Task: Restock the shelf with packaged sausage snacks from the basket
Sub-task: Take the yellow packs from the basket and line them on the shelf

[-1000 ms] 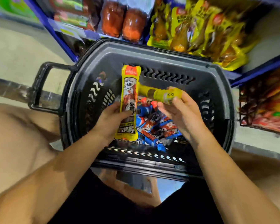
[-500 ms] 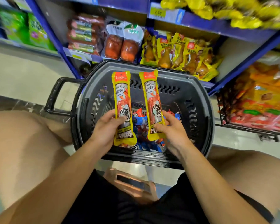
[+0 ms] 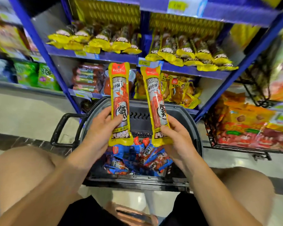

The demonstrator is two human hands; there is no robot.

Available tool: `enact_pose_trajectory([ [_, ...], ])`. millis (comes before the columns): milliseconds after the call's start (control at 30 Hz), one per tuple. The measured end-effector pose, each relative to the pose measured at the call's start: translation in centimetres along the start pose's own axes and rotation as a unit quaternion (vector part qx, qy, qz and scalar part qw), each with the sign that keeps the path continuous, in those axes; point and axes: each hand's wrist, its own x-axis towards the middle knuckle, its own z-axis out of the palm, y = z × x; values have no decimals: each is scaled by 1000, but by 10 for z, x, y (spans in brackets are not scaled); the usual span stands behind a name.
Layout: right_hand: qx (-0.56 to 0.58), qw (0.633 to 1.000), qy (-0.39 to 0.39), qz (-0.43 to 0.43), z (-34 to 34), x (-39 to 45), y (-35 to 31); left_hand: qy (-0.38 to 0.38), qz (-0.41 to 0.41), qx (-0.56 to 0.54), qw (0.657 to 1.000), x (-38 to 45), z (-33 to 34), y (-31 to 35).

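Note:
My left hand (image 3: 101,128) grips a long yellow sausage pack (image 3: 120,95) by its lower half, held upright. A second yellow sausage pack (image 3: 155,98) stands upright beside it, gripped low down by my right hand (image 3: 178,137). Both packs hover above the dark plastic basket (image 3: 194,137), which holds several blue and red snack packs (image 3: 137,159). On the blue shelf (image 3: 104,55) above, rows of matching yellow sausage packs (image 3: 95,41) lie with their ends toward me.
Lower shelf holds red sausages (image 3: 88,77) and yellow chicken-leg bags (image 3: 181,90). A wire rack (image 3: 252,128) of orange snack bags stands at right. Green bags (image 3: 38,75) sit on the left shelf. My bare knees flank the basket; its handle (image 3: 62,128) points left.
Both hands have lifted the two yellow packs up from the basket toward the shelf. My view has tilted up, showing the higher shelf of yellow packs.

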Motion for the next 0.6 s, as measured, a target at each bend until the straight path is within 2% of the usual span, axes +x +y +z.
enact_pose_trajectory([
  [233, -32, 999, 11, -42, 7, 6, -48, -11, 26, 32, 999, 15, 7, 45],
  [400, -6, 998, -7, -55, 25, 22, -71, 53, 39, 33, 997, 43, -2, 81],
  [600, -36, 997, -21, -70, 53, 53, -83, 125, 59, 45, 989, 80, -20, 129],
])
